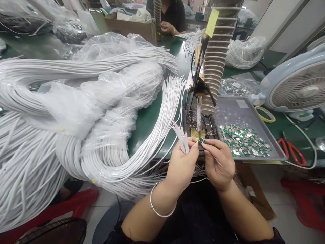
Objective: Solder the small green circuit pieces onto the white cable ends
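My left hand [180, 167] is closed around a small bunch of white cables [182, 139], whose stripped ends with reddish tips point up. Its thumb and forefinger reach to a small green circuit board [201, 140] with a metal connector. On the other side, my right hand [220, 165] pinches this board between thumb and fingertips. A thin, pale strand [220, 163] runs across the right palm; what it is I cannot tell. Just above the fingertips, a soldering iron [199, 117] points down on its stand, over a yellowish pad [194, 133].
Bundled white cables [111, 166] in plastic cover the left side. A grey tray [275, 149] holds many small boards [243, 140]. Nearby are red-handled scissors [291, 152], a tape roll [264, 114], a fan [302, 84] and a ribbed hose [215, 61]. Another person [172, 17] sits opposite.
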`<state>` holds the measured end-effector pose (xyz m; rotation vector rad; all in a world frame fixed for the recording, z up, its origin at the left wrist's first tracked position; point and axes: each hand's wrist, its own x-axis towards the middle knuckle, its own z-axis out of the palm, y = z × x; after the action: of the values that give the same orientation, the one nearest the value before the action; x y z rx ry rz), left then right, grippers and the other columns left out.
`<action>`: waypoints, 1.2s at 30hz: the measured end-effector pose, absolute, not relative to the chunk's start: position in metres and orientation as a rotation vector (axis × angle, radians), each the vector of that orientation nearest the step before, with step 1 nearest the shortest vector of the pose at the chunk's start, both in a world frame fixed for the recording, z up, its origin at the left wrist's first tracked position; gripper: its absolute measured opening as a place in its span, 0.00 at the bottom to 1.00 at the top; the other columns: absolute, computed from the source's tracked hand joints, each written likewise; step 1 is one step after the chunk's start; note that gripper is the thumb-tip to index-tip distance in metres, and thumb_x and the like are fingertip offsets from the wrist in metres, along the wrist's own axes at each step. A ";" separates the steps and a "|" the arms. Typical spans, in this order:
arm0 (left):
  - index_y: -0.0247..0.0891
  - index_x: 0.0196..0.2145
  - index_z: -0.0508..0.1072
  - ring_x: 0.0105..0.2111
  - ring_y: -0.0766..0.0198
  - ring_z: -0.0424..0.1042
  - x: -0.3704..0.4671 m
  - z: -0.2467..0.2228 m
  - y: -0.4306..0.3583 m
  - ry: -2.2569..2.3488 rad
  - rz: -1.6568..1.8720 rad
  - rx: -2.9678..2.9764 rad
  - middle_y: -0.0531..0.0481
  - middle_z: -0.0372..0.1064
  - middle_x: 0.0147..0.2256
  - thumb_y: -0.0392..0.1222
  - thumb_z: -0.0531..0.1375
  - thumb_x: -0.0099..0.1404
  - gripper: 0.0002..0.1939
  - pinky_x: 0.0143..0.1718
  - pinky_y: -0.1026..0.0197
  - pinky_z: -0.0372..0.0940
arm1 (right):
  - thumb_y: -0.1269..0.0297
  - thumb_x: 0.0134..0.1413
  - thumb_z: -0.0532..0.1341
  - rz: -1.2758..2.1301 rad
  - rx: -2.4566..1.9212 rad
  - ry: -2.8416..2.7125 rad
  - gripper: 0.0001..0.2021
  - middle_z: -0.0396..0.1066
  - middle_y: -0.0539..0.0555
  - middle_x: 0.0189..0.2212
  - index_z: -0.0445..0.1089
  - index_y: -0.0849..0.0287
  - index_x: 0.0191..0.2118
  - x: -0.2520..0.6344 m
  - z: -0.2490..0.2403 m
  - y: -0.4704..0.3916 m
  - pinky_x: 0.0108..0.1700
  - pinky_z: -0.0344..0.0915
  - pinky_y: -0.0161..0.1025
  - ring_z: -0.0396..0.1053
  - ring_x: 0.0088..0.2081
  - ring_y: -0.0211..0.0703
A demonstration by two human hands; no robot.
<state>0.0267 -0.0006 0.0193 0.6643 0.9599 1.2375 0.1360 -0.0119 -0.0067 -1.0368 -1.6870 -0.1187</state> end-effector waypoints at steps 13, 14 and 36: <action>0.36 0.23 0.64 0.26 0.72 0.64 0.027 0.023 0.000 0.969 1.249 0.660 0.55 0.63 0.26 0.35 0.61 0.54 0.07 0.33 0.66 0.60 | 0.79 0.52 0.58 -0.120 -1.025 -1.682 0.17 0.69 0.57 0.40 0.70 0.56 0.46 0.136 -0.006 -0.009 0.40 0.72 0.44 0.70 0.41 0.44; 0.36 0.24 0.64 0.26 0.72 0.63 0.026 0.023 0.000 0.968 1.248 0.660 0.55 0.62 0.26 0.35 0.61 0.54 0.07 0.33 0.67 0.60 | 0.79 0.52 0.58 -0.122 -1.025 -1.681 0.17 0.69 0.57 0.40 0.70 0.56 0.46 0.136 -0.006 -0.009 0.40 0.72 0.44 0.70 0.41 0.43; 0.36 0.23 0.64 0.30 0.73 0.66 0.026 0.012 -0.003 0.942 1.234 0.618 0.52 0.66 0.34 0.33 0.59 0.55 0.07 0.37 0.67 0.61 | 0.78 0.54 0.56 -0.056 -1.055 -1.696 0.15 0.70 0.57 0.38 0.69 0.56 0.45 0.137 -0.010 -0.015 0.40 0.72 0.45 0.70 0.40 0.43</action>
<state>0.0260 -0.0028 0.0122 0.6183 0.9419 1.2341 0.1369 -0.0147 -0.0096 -1.0552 -1.6960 -0.0556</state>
